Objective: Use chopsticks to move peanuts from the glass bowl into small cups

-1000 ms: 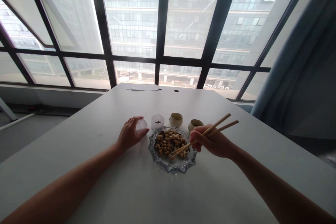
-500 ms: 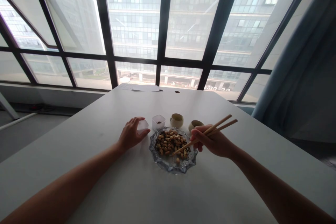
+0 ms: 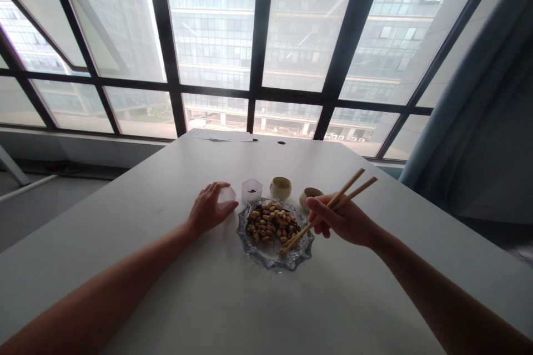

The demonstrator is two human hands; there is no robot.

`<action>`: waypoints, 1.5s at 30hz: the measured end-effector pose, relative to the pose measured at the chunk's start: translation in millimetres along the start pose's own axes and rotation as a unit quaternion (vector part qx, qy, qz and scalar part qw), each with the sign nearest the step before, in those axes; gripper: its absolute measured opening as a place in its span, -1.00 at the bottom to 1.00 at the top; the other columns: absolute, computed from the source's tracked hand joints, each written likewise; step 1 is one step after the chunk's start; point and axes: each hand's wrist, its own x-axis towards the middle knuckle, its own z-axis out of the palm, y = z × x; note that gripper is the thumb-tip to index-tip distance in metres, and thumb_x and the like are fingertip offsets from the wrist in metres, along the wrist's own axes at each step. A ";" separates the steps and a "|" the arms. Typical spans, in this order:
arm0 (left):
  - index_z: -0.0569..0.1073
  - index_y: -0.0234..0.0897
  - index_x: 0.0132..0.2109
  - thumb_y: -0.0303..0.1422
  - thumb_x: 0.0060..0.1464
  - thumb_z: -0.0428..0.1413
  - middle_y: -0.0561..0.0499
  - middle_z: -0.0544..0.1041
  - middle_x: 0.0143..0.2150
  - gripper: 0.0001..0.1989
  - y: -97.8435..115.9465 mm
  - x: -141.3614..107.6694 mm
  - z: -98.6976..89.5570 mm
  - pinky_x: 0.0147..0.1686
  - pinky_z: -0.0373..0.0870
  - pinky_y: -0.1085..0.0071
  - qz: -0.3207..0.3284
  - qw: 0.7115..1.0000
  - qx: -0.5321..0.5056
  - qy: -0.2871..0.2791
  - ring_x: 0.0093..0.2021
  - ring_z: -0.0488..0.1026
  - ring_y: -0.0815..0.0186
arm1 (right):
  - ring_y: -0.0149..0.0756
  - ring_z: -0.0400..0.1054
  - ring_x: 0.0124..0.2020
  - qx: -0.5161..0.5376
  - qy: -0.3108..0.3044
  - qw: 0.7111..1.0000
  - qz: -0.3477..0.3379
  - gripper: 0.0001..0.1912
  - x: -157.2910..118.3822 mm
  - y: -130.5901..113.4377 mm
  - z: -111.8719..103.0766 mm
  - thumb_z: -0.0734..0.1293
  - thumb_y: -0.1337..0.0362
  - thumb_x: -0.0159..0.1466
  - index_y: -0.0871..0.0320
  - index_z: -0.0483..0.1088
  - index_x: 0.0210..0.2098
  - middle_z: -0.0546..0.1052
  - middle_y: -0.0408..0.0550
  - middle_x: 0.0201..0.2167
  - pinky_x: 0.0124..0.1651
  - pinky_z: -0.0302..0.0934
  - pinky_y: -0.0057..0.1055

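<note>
In my right hand (image 3: 339, 219) is a pair of wooden chopsticks (image 3: 348, 188). Their tips reach down to the near right part of a scalloped glass bowl (image 3: 275, 262), close together at a peanut. Peanuts (image 3: 266, 222) in their shells' tan colour, mixed with dark seeds, fill the bowl's far side. My left hand (image 3: 210, 208) curls its thumb and fingers round a small translucent plastic cup (image 3: 227, 197) standing on the table. A second plastic cup (image 3: 252, 191) beside it has a few dark bits at its bottom.
Behind the bowl stand two small greenish ceramic cups, one centred (image 3: 280, 188) and one near my right hand (image 3: 310, 197). White papers (image 3: 220, 136) lie at the far edge of the white table (image 3: 258, 310). A blue curtain (image 3: 453, 100) hangs at the right, beside large windows.
My right hand has shifted slightly right, and the chopstick tips have moved right and nearer, onto a peanut at the bowl's near side. My left hand stays round the plastic cup.
</note>
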 end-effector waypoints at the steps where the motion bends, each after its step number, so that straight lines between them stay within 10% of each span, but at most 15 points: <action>1: 0.34 -0.19 0.05 -0.13 0.10 0.18 -0.14 0.53 0.03 -0.58 -0.1 0.0 0.1 0.05 0.43 0.08 0.000 1.000 -0.001 -0.001 0.03 0.49 0.05 | -0.42 0.33 -0.72 -0.006 0.004 1.000 -0.003 -0.33 -0.4 -0.7 -0.7 0.24 -0.30 0.23 0.20 0.44 -0.56 0.47 -0.07 -0.71 -0.68 0.20 -0.54; 25: 0.35 -0.18 0.04 -0.15 0.09 0.18 -0.14 0.53 0.03 -0.59 0.7 0.1 -0.5 0.04 0.43 0.08 0.000 1.000 0.009 -0.008 0.03 0.49 0.05 | -0.45 0.30 -0.75 0.001 -0.026 1.000 -0.003 -0.36 -1.7 2.6 3.0 0.25 -0.27 0.25 0.18 0.45 -0.55 0.46 -0.10 -0.71 -0.71 0.16 -0.55; 30: 0.34 -0.18 0.04 -0.16 0.09 0.18 -0.13 0.53 0.02 -0.60 0.3 0.2 -0.8 0.02 0.43 0.09 0.001 1.000 0.010 -0.009 0.02 0.49 0.04 | -0.42 0.27 -0.79 0.113 0.110 0.986 0.045 -0.36 7.6 10.5 2.4 0.34 -0.30 0.14 0.20 0.45 -0.58 0.46 -0.05 -0.75 -0.75 0.15 -0.51; 38: 0.33 -0.18 0.06 -0.17 0.10 0.18 -0.13 0.52 0.04 -0.59 -2.0 -0.5 1.5 0.04 0.42 0.07 -0.001 1.000 0.009 -0.012 0.03 0.49 0.04 | -0.45 0.21 -0.75 0.356 0.288 0.878 0.139 -0.54 27.1 33.3 -1.8 0.49 -0.03 0.13 0.21 0.42 -0.63 0.39 -0.07 -0.77 -0.76 0.14 -0.54; 45: 0.30 -0.21 0.09 -0.19 0.09 0.18 -0.15 0.52 0.04 -0.55 -0.5 -0.7 1.1 0.03 0.43 0.07 0.002 1.000 0.001 -0.001 0.03 0.49 0.03 | -0.40 0.27 -0.77 0.281 0.315 0.905 0.057 -0.48 23.2 35.7 2.0 0.43 -0.14 0.17 0.20 0.44 -0.60 0.43 -0.06 -0.77 -0.76 0.17 -0.49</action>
